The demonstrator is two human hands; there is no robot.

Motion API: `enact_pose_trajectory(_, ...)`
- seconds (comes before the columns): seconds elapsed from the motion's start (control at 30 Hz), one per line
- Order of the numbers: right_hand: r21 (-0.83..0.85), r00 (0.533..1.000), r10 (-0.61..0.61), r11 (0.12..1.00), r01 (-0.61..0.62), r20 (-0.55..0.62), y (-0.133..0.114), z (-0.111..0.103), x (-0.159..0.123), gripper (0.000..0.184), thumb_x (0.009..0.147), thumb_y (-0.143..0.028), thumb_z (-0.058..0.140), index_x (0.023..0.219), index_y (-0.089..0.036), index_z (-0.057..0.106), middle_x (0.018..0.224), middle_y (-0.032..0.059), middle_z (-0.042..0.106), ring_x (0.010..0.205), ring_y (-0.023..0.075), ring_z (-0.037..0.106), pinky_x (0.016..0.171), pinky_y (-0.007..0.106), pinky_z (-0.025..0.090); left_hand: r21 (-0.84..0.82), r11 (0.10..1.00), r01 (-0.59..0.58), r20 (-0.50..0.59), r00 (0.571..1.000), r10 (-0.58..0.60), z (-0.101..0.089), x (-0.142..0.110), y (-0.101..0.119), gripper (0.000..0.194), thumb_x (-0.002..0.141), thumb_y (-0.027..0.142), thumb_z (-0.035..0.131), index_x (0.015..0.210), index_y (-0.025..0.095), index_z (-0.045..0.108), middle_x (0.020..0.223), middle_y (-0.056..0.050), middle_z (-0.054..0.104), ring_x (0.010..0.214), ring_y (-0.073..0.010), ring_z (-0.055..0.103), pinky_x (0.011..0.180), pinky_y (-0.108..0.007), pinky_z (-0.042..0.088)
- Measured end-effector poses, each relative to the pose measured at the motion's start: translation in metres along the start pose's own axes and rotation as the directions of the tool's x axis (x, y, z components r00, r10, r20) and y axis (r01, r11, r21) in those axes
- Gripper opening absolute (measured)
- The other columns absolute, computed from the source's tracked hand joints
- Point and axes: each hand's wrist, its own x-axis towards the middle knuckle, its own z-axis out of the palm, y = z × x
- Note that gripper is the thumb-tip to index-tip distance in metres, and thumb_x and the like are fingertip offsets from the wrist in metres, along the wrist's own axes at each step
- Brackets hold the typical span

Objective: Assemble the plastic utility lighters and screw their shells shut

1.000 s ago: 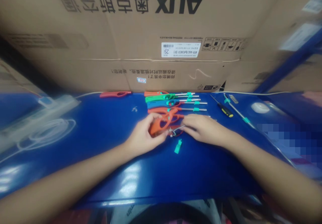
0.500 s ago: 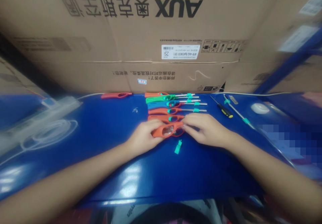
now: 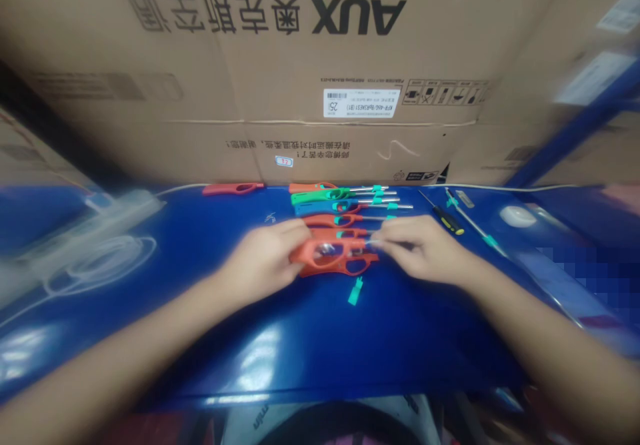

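Note:
My left hand (image 3: 267, 255) is closed around the handle end of an orange lighter casing (image 3: 306, 253), which has an oval opening. Pinched together at the casing's right end, the fingers of my right hand (image 3: 417, 245) grip a thin wire (image 3: 371, 242); its far end is hidden by the fingers. Just below the held casing, another orange casing piece (image 3: 357, 268) with a trigger loop shows, partly covered. A small teal trigger piece (image 3: 355, 291) lies on the table in front. Behind my hands, several gas lighters (image 3: 320, 197) in orange, green and blue lie in a row.
A blue table (image 3: 320, 351) stands against a large cardboard box (image 3: 250, 51). To the right lie a screwdriver (image 3: 447, 219), a metal lighter tube (image 3: 470, 217) and a white round object (image 3: 517, 216). A red casing (image 3: 233, 189) and a coiled white cable (image 3: 110, 258) are at left.
The held casing and my left hand have shifted slightly left, and my right hand slightly right. The casing piece beneath shows more now. The teal piece stays in place.

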Motion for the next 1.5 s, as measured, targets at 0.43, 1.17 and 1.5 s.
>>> enact_pose_trajectory(0.43, 0.163, 0.977, 0.208, 0.963, -0.213, 0.043, -0.023, 0.023, -0.001, 0.023, 0.101, -0.043, 0.047, 0.091, -0.023, 0.046, 0.077, -0.0018, 0.054, 0.066, 0.0125, 0.047, 0.063, 0.026, 0.040, -0.858, 0.254, 0.446, 0.299, 0.837, -0.459, 0.038, -0.004, 0.036, 0.027, 0.079, 0.038, 0.080, 0.092, 0.016, 0.072, 0.072, 0.001, 0.068, 0.058, -0.0082, 0.057, 0.055, -0.020, 0.045)
enact_pose_trajectory(1.17, 0.011, 0.948, 0.074, 0.997, -0.082, 0.310, -0.023, 0.033, -0.002, 0.010, 0.095, -0.025, 0.052, 0.085, -0.021, 0.052, 0.079, -0.0017, 0.058, 0.067, 0.0121, 0.050, 0.063, 0.026, 0.036, -0.318, 0.940, 0.122, 0.019, 0.992, -0.122, 0.043, -0.007, 0.001, 0.019, 0.085, 0.019, 0.070, 0.104, 0.017, 0.072, 0.106, -0.006, 0.072, 0.099, -0.0216, 0.067, 0.088, -0.033, 0.051)
enact_pose_trajectory(1.5, 0.271, 0.901, 0.001, 0.954, -0.131, 0.433, -0.017, 0.041, -0.002, 0.008, 0.100, -0.020, 0.048, 0.093, -0.020, 0.050, 0.092, 0.0017, 0.057, 0.078, 0.0128, 0.050, 0.072, 0.026, 0.042, -0.155, 0.974, 0.166, 0.184, 0.973, -0.137, 0.039, -0.004, -0.003, 0.017, 0.090, 0.032, 0.069, 0.102, 0.021, 0.070, 0.099, -0.003, 0.073, 0.091, -0.0208, 0.067, 0.080, -0.031, 0.049)
